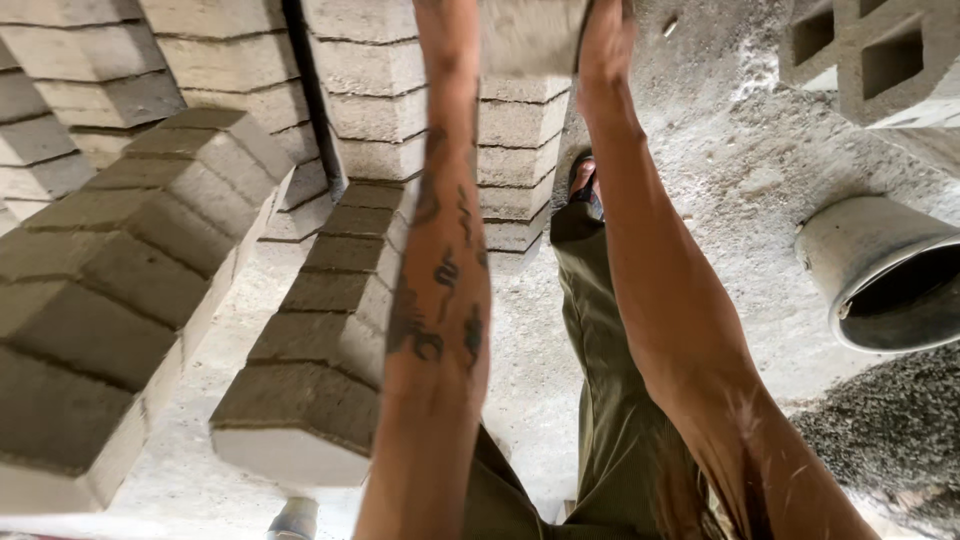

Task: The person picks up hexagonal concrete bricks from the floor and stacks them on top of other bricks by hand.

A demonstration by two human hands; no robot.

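At the frame's top edge, I see both hands, left (pixel 445 20) and right (pixel 605 40), gripping a grey block (pixel 530 35) | held above stacked rows (pixel 300 340) | not yet set down.

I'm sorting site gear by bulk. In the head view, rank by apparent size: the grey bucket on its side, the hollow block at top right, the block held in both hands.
1. Grey bucket
2. Hollow block
3. Held block, though it is mostly cut off by the frame, so its rank is unsure.

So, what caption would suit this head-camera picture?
Both arms reach down, right hand gripping a grey concrete block beside stacked rows of blocks.
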